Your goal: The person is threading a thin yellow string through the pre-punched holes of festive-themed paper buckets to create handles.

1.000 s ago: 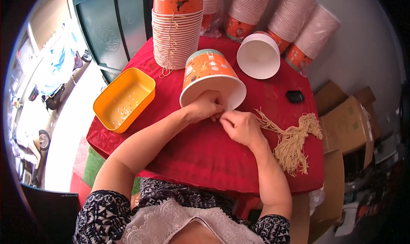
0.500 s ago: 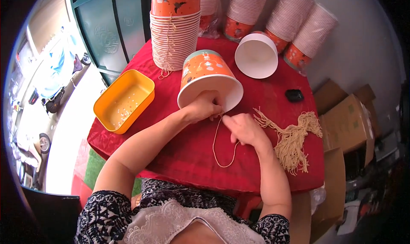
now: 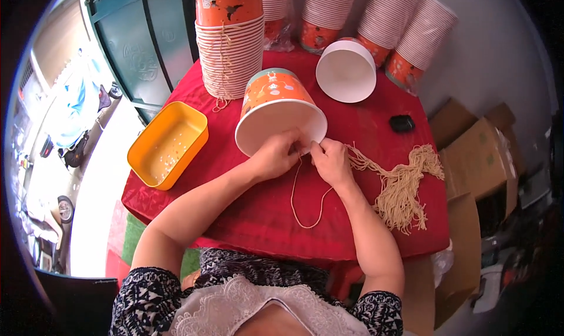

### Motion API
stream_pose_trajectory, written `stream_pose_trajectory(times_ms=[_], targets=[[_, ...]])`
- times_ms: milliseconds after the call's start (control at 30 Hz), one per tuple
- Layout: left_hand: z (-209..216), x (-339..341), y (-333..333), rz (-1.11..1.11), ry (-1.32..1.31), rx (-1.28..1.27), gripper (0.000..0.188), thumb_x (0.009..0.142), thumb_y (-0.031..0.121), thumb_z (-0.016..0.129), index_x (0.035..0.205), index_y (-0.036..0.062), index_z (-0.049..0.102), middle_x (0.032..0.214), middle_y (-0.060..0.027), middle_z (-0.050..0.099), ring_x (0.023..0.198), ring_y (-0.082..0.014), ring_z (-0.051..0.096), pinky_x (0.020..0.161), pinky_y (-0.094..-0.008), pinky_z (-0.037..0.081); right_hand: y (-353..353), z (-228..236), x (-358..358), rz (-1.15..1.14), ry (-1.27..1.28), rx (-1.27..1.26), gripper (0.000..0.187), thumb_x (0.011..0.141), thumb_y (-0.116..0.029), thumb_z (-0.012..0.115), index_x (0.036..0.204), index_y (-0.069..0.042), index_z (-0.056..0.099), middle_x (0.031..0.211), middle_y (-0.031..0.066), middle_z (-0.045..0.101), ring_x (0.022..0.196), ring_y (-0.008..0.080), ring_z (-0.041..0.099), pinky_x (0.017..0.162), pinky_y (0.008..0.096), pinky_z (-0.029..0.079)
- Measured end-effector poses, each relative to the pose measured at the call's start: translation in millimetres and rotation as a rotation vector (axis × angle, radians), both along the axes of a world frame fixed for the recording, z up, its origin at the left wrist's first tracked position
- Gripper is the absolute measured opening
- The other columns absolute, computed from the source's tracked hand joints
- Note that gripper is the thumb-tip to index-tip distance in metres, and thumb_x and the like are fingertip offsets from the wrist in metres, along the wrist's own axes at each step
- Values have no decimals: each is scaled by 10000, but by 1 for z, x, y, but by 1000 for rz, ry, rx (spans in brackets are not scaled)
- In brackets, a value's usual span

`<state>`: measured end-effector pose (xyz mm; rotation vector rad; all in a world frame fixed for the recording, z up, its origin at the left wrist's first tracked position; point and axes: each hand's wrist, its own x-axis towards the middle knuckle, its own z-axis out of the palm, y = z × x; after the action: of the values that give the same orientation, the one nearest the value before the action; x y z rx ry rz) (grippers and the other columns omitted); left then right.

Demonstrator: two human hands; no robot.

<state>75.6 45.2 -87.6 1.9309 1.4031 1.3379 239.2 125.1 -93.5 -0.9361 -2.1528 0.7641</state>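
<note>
An orange paper bucket (image 3: 276, 90) with a white rim and a white inside lies tipped on the red-covered table, its mouth facing me. My left hand (image 3: 277, 155) reaches to the lower right of the mouth, closed on the rim, fingertips partly inside. Close beside it, my right hand (image 3: 332, 162) is closed in a pinch at the same rim, on a thin beige cord (image 3: 293, 202). The cord hangs from the rim in a loop over the tablecloth and runs back up to my right hand. Where the cord meets the rim, my fingers hide it.
A yellow tub (image 3: 197, 137) with small white bits stands left. Behind it rises a tall bucket stack (image 3: 230, 59) with cords dangling. An empty white-lined bucket (image 3: 346, 71), a black object (image 3: 402, 123) and a bundle of cords (image 3: 405, 196) lie right. More stacked buckets (image 3: 390, 15) stand behind.
My right hand has moved up and closed in on the rim beside my left hand. The left hand stays at the bucket's mouth. The whole view has shifted slightly.
</note>
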Motion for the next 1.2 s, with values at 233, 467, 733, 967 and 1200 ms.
stream_pose_trajectory(times_ms=[233,467,733,967,1200], targets=[[-1,7,-1,91,369,230,205,858,40,612,1057,35,568,961,-189,610,806,-413,633,682,-470,530,1,-1,2,35,52,-32,258,914,-138,564,750,53,622,572,135,606,506,196,598,499,358,458],[-16,6,3,218,581,189,152,840,71,579,946,-10,506,931,-222,589,733,-382,644,598,-451,541,0,1,3,70,70,-21,260,914,-145,566,752,52,614,564,145,597,504,211,597,502,373,459],[-16,6,3,274,506,210,154,893,107,556,901,-23,474,747,-217,617,611,-413,629,526,-479,518,-15,19,8,-10,-151,220,343,937,-224,590,717,39,599,574,170,585,479,282,578,494,407,442],[-9,8,-1,256,490,125,173,912,142,560,939,-12,487,791,-225,627,663,-401,643,541,-476,518,-19,10,1,103,178,222,205,972,-137,516,1060,18,617,647,176,622,541,276,629,533,403,488],[-10,5,-2,210,575,258,142,891,128,567,951,13,509,799,-184,629,684,-355,653,553,-442,534,-10,7,4,219,-32,110,280,902,-13,450,1158,14,559,826,286,653,788,440,663,653,520,532]])
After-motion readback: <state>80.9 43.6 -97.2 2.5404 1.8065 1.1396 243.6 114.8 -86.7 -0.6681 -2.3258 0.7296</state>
